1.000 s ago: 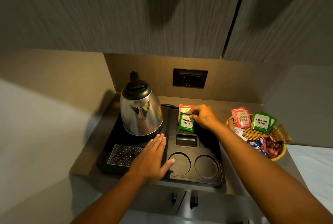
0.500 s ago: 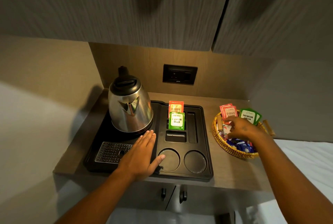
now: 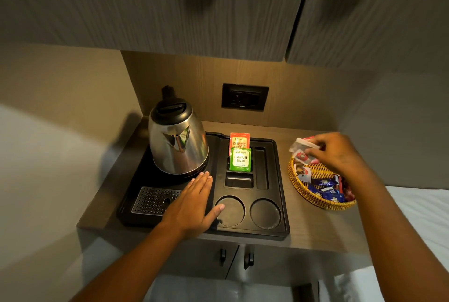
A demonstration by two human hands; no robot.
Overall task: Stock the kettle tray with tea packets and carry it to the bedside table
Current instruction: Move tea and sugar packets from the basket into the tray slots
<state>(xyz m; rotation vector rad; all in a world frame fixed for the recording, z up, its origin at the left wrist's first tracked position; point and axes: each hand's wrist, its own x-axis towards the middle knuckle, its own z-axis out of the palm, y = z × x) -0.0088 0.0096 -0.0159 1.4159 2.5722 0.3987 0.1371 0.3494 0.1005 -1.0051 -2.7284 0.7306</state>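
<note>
The right hand (image 3: 336,153) has left the tray (image 3: 279,204) and crossed to the wicker basket (image 3: 315,200) at the right end of the shelf (image 3: 303,228), where a second ago it was still seating the green packet (image 3: 240,159). Its fingers are now pinched together on a pale sachet (image 3: 302,145) lifted just above the basket's back rim (the print is too blurred to read). The left hand (image 3: 194,200) has not moved: it lies flat, fingers spread, gripping nothing, on the tray near its front edge between the perforated drip grate (image 3: 153,200) and the left cup ring (image 3: 230,210).

Two packets stand upright in the slots toward the tray's back edge, the green one in front of the red packet (image 3: 239,141), just right of the kettle (image 3: 178,141). The slot in front of them looks empty, so the stocking is likely part done, with this sachet next and the carry not yet started.
</note>
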